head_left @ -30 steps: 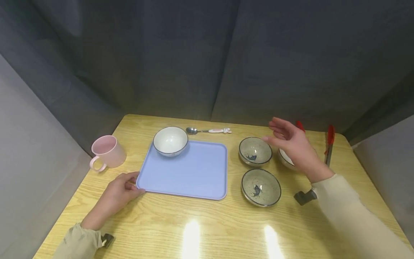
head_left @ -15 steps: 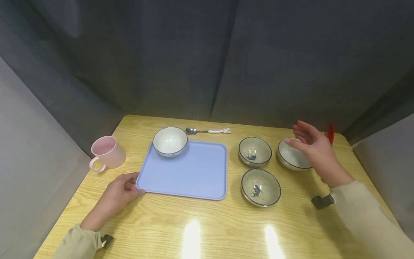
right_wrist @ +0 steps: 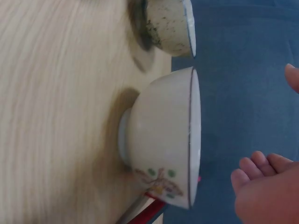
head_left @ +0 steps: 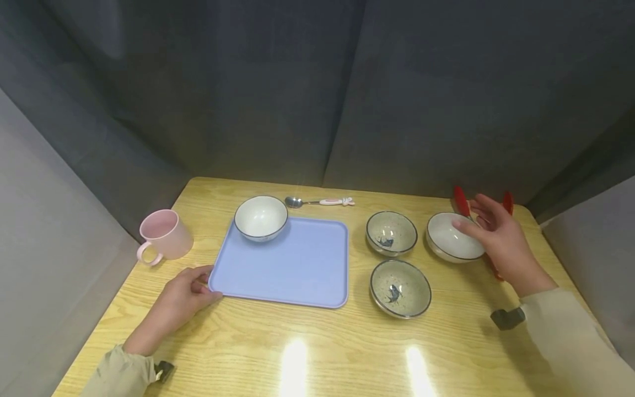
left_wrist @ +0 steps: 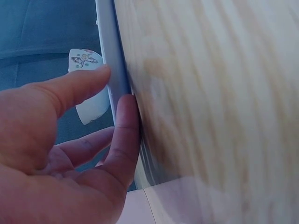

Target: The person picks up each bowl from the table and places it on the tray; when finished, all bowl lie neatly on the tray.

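At the near left corner of the light blue tray (head_left: 297, 264), my left hand (head_left: 181, 298) holds the edge between thumb and fingers. In the left wrist view the thumb of the left hand (left_wrist: 70, 140) lies against the rim. My right hand (head_left: 503, 242) hovers over the right side of a white bowl (head_left: 448, 237), fingers loosely bent and gripping nothing. The right wrist view shows a gap between the right hand (right_wrist: 268, 186) and the white bowl (right_wrist: 161, 135), which has a flower pattern outside. Another white bowl (head_left: 261, 218) sits on the tray's far left corner.
Two speckled bowls with fish drawings, the far bowl (head_left: 392, 232) and the near bowl (head_left: 400, 289), stand right of the tray. A spoon (head_left: 319, 202) lies behind it, and a pink mug (head_left: 166, 234) stands left. Red-ended tongs (head_left: 461, 200) lie partly hidden behind my right hand.
My right hand has moved right, from beside the far speckled bowl to over the right-hand white bowl, uncovering most of that bowl. The left hand and tray have stayed put.
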The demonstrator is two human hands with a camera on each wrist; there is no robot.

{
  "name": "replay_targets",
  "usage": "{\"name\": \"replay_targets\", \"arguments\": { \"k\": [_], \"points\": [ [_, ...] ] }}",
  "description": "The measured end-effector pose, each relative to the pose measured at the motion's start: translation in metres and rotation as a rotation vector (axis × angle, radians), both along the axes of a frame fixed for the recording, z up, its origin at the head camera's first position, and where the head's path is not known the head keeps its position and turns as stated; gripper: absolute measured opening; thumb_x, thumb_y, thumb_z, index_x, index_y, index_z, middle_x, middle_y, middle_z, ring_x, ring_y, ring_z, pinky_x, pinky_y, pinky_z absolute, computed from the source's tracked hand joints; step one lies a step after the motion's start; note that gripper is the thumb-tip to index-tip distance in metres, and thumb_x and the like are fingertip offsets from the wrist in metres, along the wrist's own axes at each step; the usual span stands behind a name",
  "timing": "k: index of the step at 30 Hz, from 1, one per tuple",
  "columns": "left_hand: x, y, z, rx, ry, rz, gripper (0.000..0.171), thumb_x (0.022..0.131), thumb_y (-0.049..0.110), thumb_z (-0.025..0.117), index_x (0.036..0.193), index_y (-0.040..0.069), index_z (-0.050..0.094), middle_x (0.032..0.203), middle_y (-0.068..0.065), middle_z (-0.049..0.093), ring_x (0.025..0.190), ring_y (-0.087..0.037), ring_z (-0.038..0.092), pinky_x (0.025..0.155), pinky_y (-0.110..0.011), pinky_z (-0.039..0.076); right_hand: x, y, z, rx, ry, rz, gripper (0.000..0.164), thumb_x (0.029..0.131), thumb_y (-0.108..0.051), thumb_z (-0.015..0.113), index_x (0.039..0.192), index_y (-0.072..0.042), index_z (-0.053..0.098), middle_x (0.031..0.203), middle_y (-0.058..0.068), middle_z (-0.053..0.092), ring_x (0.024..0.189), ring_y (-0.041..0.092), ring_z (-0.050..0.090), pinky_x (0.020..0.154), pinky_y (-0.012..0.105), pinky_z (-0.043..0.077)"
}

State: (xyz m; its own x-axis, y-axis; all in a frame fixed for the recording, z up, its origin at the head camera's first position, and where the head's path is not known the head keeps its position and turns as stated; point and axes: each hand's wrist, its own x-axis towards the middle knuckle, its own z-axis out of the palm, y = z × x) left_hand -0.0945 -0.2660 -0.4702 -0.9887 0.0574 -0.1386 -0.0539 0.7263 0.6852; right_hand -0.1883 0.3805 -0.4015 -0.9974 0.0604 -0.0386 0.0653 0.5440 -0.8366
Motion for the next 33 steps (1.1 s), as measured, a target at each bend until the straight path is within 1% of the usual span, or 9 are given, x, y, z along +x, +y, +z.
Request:
{"name": "replay_targets", "arguments": {
  "k": [4, 9, 16, 18, 21, 24, 29, 33],
  "points": [
    [0.000, 0.000, 0.000, 0.006, 0.003, -0.003, 0.073, 0.095, 0.019, 0.091, 0.154, -0.009, 0.059, 0.127, -0.021, 0.071, 0.097, -0.016, 0.073, 0.074, -0.021, 0.058, 0.003, 0.007, -0.007, 0.029, -0.005, 0.003, 0.101, 0.110, -0.046, 0.071, 0.182, -0.014, 0.007, 0.185, 0.024, 0.022, 0.173, 0.041, 0.022, 0.127, 0.005, 0.024],
    [0.000, 0.001, 0.001, 0.006, 0.012, -0.001, 0.072, 0.094, 0.019, 0.091, 0.153, -0.008, 0.060, 0.126, -0.020, 0.071, 0.097, -0.016, 0.073, 0.074, -0.021, 0.058, 0.005, 0.013, -0.017, 0.036, 0.001, -0.004, 0.102, 0.110, -0.042, 0.072, 0.181, -0.011, 0.005, 0.185, 0.027, 0.018, 0.173, 0.043, 0.019, 0.131, 0.007, 0.022],
    [-0.001, 0.001, 0.002, 0.000, 0.008, -0.001, 0.072, 0.094, 0.019, 0.091, 0.153, -0.008, 0.060, 0.127, -0.021, 0.071, 0.097, -0.016, 0.073, 0.074, -0.021, 0.057, 0.005, 0.018, -0.026, 0.014, -0.017, -0.020, 0.108, 0.110, -0.041, 0.073, 0.181, -0.011, -0.003, 0.187, 0.027, 0.011, 0.174, 0.044, 0.014, 0.136, 0.015, 0.018],
    [-0.001, 0.001, 0.003, -0.002, 0.010, -0.002, 0.072, 0.094, 0.020, 0.091, 0.153, -0.008, 0.060, 0.127, -0.021, 0.071, 0.097, -0.016, 0.073, 0.074, -0.021, 0.057, 0.005, 0.019, -0.028, 0.022, -0.024, -0.023, 0.111, 0.109, -0.042, 0.073, 0.180, -0.010, -0.006, 0.187, 0.027, 0.009, 0.174, 0.045, 0.013, 0.139, 0.021, 0.016],
    [-0.001, 0.002, 0.003, -0.004, 0.011, 0.002, 0.073, 0.094, 0.020, 0.092, 0.153, -0.009, 0.060, 0.126, -0.021, 0.071, 0.097, -0.016, 0.073, 0.073, -0.021, 0.057, 0.006, 0.020, -0.030, 0.041, -0.038, -0.029, 0.113, 0.109, -0.044, 0.073, 0.180, -0.011, -0.008, 0.187, 0.027, 0.008, 0.173, 0.048, 0.012, 0.142, 0.036, 0.013],
    [-0.001, 0.002, 0.003, 0.000, 0.011, 0.004, 0.073, 0.094, 0.020, 0.092, 0.153, -0.009, 0.060, 0.125, -0.021, 0.072, 0.097, -0.017, 0.073, 0.073, -0.021, 0.057, 0.007, 0.021, -0.032, 0.057, -0.054, -0.032, 0.114, 0.109, -0.046, 0.072, 0.180, -0.011, -0.010, 0.187, 0.028, 0.007, 0.173, 0.050, 0.011, 0.142, 0.050, 0.011],
    [0.000, 0.001, 0.002, 0.002, 0.012, 0.001, 0.072, 0.094, 0.019, 0.091, 0.153, -0.009, 0.060, 0.125, -0.021, 0.072, 0.098, -0.017, 0.074, 0.075, -0.021, 0.058, 0.008, 0.022, -0.034, 0.061, -0.077, -0.033, 0.116, 0.109, -0.048, 0.072, 0.180, -0.010, -0.011, 0.187, 0.027, 0.005, 0.172, 0.051, 0.010, 0.140, 0.060, 0.013],
    [0.001, 0.000, 0.001, 0.001, 0.011, -0.002, 0.072, 0.094, 0.020, 0.091, 0.153, -0.009, 0.060, 0.126, -0.021, 0.072, 0.098, -0.017, 0.074, 0.075, -0.021, 0.058, 0.009, 0.021, -0.037, 0.057, -0.087, -0.032, 0.117, 0.108, -0.047, 0.073, 0.179, -0.008, -0.011, 0.186, 0.030, 0.006, 0.170, 0.057, 0.013, 0.138, 0.068, 0.016]
  ]
}}
